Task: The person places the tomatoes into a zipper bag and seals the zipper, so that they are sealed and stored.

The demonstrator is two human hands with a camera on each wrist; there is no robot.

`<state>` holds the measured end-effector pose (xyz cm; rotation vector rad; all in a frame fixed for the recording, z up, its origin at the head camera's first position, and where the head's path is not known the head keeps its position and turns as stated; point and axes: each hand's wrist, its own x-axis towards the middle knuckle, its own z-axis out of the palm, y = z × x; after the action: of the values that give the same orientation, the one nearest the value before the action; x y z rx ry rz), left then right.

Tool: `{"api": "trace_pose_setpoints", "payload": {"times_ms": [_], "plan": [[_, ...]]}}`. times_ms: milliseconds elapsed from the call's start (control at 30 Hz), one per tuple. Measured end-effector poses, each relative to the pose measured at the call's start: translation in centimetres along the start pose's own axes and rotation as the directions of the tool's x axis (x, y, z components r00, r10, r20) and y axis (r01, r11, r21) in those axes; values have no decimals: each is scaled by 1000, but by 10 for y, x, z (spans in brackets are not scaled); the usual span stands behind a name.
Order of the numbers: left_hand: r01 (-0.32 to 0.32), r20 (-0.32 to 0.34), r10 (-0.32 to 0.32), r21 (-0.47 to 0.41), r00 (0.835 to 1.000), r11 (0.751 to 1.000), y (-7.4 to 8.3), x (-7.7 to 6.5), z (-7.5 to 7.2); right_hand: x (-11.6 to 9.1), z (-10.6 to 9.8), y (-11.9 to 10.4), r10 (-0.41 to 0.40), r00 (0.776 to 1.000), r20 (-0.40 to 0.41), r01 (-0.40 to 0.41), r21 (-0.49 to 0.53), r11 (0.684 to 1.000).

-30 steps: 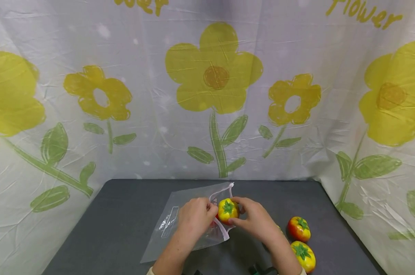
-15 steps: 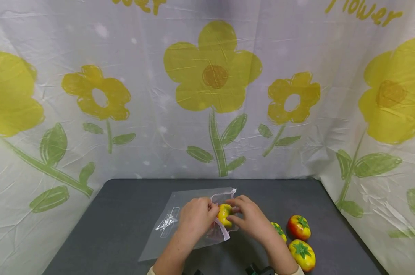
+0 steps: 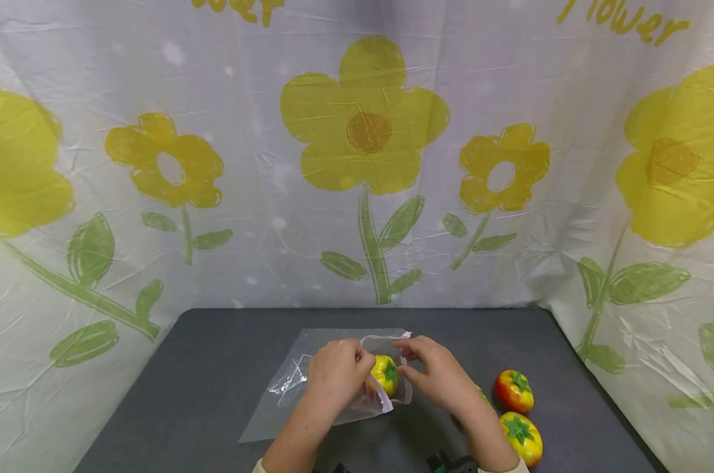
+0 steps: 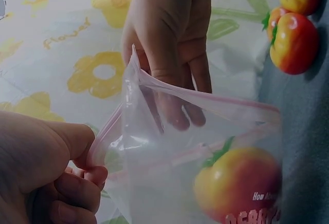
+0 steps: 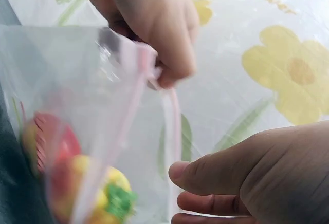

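Note:
A clear zip bag (image 3: 297, 348) with a pinkish zip edge lies on the dark table, its mouth facing right. My left hand (image 3: 340, 371) pinches the upper rim of that mouth between thumb and curled fingers. Just inside sits a yellow-and-red tomato (image 3: 384, 374) with a green leafy top. Deeper in, the right wrist view shows a redder tomato (image 5: 59, 136) behind the plastic. At the mouth's right side is my right hand (image 3: 436, 371), thumb and fingers spread and apart from the tomato. Its fingertips are at the bag's rim; whether they touch it I cannot tell.
Right of my right forearm lie a red-yellow tomato (image 3: 514, 391) and a yellow tomato (image 3: 522, 439); another is mostly hidden behind the forearm. A flower-printed curtain (image 3: 250, 263) stands behind the table (image 3: 173, 394). Dark gear (image 3: 451, 463) shows at the wrists.
The yellow-red tomato has gone from my right fingers into the bag's mouth, moving slightly left and down. My right fingers have let go and spread. My left hand keeps its pinch.

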<state>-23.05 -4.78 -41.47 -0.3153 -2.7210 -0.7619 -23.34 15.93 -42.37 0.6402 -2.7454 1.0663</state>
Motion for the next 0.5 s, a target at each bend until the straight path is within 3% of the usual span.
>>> {"api": "trace_pose_setpoints", "payload": {"times_ms": [233, 500], "plan": [[10, -25, -11, -28, 1000, 1000, 0, -1, 0, -6, -24, 10, 173, 985, -25, -174, -59, 983], [7, -44, -9, -41, 999, 999, 0, -2, -1, -17, -57, 36, 258, 966, 0, -256, -121, 959]]}}
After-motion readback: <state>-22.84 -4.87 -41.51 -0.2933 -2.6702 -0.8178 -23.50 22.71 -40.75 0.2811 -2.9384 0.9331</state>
